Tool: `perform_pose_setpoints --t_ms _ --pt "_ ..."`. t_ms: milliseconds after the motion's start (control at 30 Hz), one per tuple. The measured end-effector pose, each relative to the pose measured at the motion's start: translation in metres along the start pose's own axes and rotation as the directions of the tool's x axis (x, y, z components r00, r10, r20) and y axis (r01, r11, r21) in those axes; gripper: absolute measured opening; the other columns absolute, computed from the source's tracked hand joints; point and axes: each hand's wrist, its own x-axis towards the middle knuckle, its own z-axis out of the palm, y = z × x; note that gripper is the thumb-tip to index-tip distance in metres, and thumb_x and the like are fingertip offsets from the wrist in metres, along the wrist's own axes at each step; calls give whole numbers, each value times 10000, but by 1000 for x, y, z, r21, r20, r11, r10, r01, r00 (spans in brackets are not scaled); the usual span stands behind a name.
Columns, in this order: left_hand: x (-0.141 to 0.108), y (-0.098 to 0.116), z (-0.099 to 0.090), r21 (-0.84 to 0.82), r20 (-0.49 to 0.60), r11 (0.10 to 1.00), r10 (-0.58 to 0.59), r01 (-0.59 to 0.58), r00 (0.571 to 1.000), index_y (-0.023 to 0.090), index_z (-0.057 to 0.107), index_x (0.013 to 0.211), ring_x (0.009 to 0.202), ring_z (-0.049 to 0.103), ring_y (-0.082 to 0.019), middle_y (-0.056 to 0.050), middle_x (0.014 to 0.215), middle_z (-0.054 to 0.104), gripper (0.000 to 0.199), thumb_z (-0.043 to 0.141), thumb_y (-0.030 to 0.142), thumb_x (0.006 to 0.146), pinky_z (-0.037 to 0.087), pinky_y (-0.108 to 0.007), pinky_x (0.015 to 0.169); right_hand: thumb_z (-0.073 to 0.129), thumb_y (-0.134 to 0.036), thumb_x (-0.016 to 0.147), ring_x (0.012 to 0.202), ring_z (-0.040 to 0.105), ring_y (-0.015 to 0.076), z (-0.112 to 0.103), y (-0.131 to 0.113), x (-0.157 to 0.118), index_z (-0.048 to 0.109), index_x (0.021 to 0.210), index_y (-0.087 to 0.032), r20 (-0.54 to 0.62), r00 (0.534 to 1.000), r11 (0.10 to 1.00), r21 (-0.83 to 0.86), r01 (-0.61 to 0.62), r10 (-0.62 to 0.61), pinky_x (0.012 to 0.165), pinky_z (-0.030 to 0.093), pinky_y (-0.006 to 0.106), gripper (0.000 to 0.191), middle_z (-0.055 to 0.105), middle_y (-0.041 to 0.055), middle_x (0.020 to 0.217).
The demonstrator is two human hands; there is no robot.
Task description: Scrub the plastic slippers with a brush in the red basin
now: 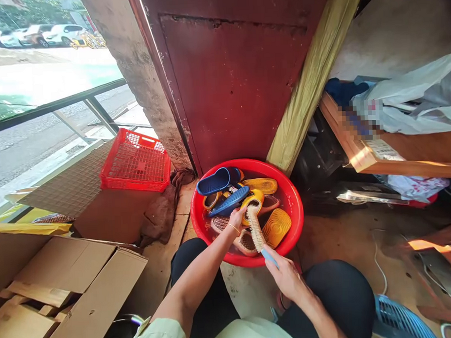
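My left hand (236,219) grips a yellow clog (256,197) by its side, tilted with its opening toward me. In my right hand (284,274) is a scrub brush (256,229) with a blue handle and pale bristles. The brush head reaches up to the clog's opening. Both are over a red basin (299,211) of water filled with several shoes. Among them are a dark blue clog (213,182), a blue slipper (228,202) lying sole up, a yellow sole (277,228) and a beige mesh shoe (246,241).
A red plastic crate (136,162) stands left of the basin, by a brown cloth (162,218). Cardboard boxes (92,287) fill the lower left. A red door (230,90) rises behind the basin. At right are a wooden table (406,155) and a blue fan (399,318).
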Motion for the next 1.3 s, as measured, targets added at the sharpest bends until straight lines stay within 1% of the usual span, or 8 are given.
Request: perform_pose_setpoints --t_ms 167,333,500,700,867,1033,1167,1300 --pt "-8 -7 2 71 52 992 103 -107 993 244 560 1340 931 690 -261 -123 1224 676 639 710 489 769 601 -383 668 428 -313 955 1203 639 248 -27 -2 11 568 1425 -218 99 990 990 -103 -92 102 1025 507 375 500 678 92 1305" --pt "-9 -19 11 170 110 916 349 -364 931 201 596 1318 1094 657 -266 -116 1249 681 602 727 400 765 572 -384 887 460 -317 942 886 737 210 -16 -7 78 622 1369 -232 44 957 954 -103 -282 288 809 568 294 464 771 79 1008" --pt "5 -24 7 286 112 841 446 -458 888 220 651 1250 1174 634 -271 -88 1227 702 515 733 381 768 509 -404 1017 419 -335 958 567 662 140 -3 -8 131 547 1426 -167 40 949 950 -14 -313 314 560 519 221 513 733 56 794" --pt "13 -24 -3 277 119 824 480 -493 869 193 626 1309 1256 584 -264 -103 1352 634 497 637 405 859 404 -424 1129 421 -296 930 310 433 75 -13 -1 114 536 1433 -183 295 911 940 99 -327 286 350 330 170 529 590 -50 551" --pt "11 -24 -1 249 120 858 433 -449 893 184 653 1282 1286 563 -275 -113 1286 675 470 631 409 870 381 -436 1150 469 -331 915 400 551 121 -36 17 61 576 1408 -229 429 884 973 50 -227 185 421 436 210 515 660 -28 614" --pt "14 -25 2 233 108 877 406 -420 908 184 725 1149 1220 613 -281 -93 1184 725 377 676 379 829 413 -415 1127 479 -261 901 1018 696 226 -30 22 62 675 1285 -248 258 953 975 -193 -109 157 845 529 297 431 738 77 1157" --pt "17 -30 3 250 122 887 368 -387 922 150 735 1137 1172 639 -275 -102 1153 738 405 654 412 839 466 -392 1073 400 -233 953 761 711 161 -8 -5 109 596 1361 -182 163 925 927 -213 -308 345 709 513 230 455 755 79 996" --pt "19 -32 -4 284 99 868 395 -407 913 138 732 1159 1131 655 -280 -107 1175 731 472 644 476 842 497 -394 1029 458 -253 945 656 666 143 1 -24 130 588 1361 -165 157 925 932 -174 -320 347 648 481 217 444 743 70 896"
